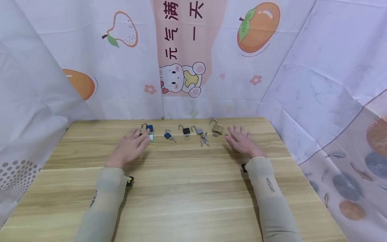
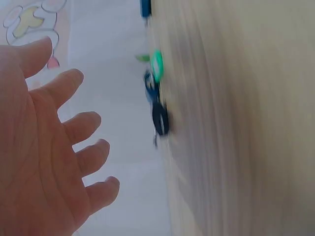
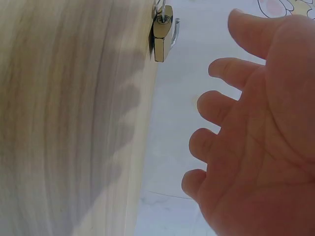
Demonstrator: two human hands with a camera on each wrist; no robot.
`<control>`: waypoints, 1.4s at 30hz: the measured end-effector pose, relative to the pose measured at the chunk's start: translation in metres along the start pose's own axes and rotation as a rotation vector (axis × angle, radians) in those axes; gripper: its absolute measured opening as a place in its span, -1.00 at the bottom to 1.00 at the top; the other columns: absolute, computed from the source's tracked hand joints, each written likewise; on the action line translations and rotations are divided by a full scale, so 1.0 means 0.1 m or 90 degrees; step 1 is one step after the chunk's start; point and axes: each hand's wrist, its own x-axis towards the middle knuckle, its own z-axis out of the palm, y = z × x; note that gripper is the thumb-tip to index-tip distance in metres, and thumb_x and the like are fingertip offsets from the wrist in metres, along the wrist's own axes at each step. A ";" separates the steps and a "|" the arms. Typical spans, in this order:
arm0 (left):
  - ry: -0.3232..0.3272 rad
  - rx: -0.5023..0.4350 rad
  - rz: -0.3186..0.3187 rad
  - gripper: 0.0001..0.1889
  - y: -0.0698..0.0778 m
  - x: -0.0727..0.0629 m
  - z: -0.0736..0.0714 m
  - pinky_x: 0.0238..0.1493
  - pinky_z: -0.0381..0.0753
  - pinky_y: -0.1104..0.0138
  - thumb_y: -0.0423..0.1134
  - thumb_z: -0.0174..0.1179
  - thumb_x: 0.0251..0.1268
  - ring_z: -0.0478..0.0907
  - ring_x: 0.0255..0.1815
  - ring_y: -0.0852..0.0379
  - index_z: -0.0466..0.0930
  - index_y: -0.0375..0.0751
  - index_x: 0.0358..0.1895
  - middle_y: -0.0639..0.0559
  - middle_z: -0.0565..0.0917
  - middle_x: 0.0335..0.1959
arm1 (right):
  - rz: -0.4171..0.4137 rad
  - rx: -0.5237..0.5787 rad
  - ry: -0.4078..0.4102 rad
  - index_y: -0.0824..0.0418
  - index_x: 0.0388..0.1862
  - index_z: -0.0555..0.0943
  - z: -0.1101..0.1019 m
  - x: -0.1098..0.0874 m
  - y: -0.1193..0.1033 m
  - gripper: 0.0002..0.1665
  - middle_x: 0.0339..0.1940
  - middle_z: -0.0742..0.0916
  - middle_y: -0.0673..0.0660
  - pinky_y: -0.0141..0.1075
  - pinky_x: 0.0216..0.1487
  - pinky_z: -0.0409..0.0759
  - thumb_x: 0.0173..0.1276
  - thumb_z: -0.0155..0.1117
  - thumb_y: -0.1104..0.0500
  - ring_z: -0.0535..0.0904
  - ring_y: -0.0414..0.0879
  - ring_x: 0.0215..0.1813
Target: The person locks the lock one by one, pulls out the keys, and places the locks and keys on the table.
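Note:
My left hand (image 1: 129, 148) hovers over the table with its fingers spread, holding nothing. Its fingertips partly cover a blue padlock (image 1: 149, 128) with a raised shackle, a green tag (image 1: 151, 137) and a black item whose kind I cannot tell. To the right along the back lie a smaller blue padlock (image 1: 167, 135) with keys, a black padlock (image 1: 186, 130), a silver padlock (image 1: 200, 131) and a large brass padlock (image 1: 217, 129), all with shackles open. Just right of the brass one, my right hand (image 1: 243, 143) is held above the wood, fingers apart and palm bare.
Several keys (image 1: 204, 139) lie in front of the silver padlock. The wooden table (image 1: 187, 195) reaches back to a printed curtain (image 1: 133, 74), with more cloth hanging at both sides. A black wrist device (image 1: 130, 181) shows at the left cuff, another (image 1: 244, 168) at the right.

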 end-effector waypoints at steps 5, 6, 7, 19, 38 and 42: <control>0.001 -0.018 0.039 -0.33 0.18 0.11 0.10 0.53 -0.17 -0.28 0.21 -0.30 0.65 -0.21 0.62 -0.34 0.02 -0.03 0.64 -0.28 -0.07 0.63 | -0.015 0.015 0.004 0.24 0.67 -0.07 0.00 0.01 0.00 -0.15 0.64 -0.10 0.37 0.37 0.47 -0.44 0.67 -0.17 -0.21 -0.37 0.42 0.59; -0.001 -0.034 0.049 -0.33 0.23 0.13 0.12 0.53 -0.15 -0.26 0.20 -0.25 0.65 -0.18 0.62 -0.32 0.03 -0.03 0.64 -0.27 -0.05 0.63 | -0.017 0.019 0.003 0.24 0.67 -0.07 0.00 0.01 0.00 -0.16 0.64 -0.10 0.37 0.35 0.48 -0.43 0.67 -0.14 -0.18 -0.35 0.43 0.59; -0.003 -0.049 0.061 -0.32 0.27 0.16 0.14 0.53 -0.13 -0.25 0.19 -0.21 0.64 -0.14 0.62 -0.31 0.04 -0.04 0.64 -0.25 -0.04 0.63 | -0.020 0.023 0.003 0.25 0.66 -0.06 0.01 0.02 0.00 -0.17 0.64 -0.09 0.39 0.35 0.49 -0.39 0.67 -0.10 -0.14 -0.33 0.45 0.59; -0.069 -0.242 0.134 -0.44 0.97 0.71 0.28 0.34 0.48 0.02 0.00 0.09 0.58 0.49 0.33 -0.13 0.35 -0.16 0.50 -0.12 0.45 0.43 | -0.031 0.098 0.008 0.31 0.63 0.08 0.06 0.41 -0.10 -0.14 0.50 0.35 0.42 0.23 0.48 0.21 0.54 0.24 0.08 0.28 0.35 0.48; -0.136 -0.665 -0.046 -0.55 1.73 1.39 0.91 0.16 0.64 0.17 -0.34 0.03 0.60 0.59 0.18 -0.23 0.34 -0.46 0.43 -0.36 0.52 0.30 | 0.024 0.002 -0.019 0.38 0.13 0.57 0.11 0.99 -0.09 -0.54 -0.14 0.66 0.23 -0.01 0.01 0.50 0.35 0.43 0.18 0.52 0.10 -0.10; -0.122 -0.673 -0.058 -0.55 1.85 1.41 1.01 0.15 0.65 0.16 -0.37 0.02 0.58 0.58 0.16 -0.26 0.34 -0.49 0.42 -0.36 0.54 0.26 | 0.002 0.027 0.001 0.39 0.21 0.59 0.16 1.00 -0.07 -0.48 -0.13 0.69 0.23 -0.07 -0.02 0.48 0.33 0.43 0.20 0.52 0.07 -0.14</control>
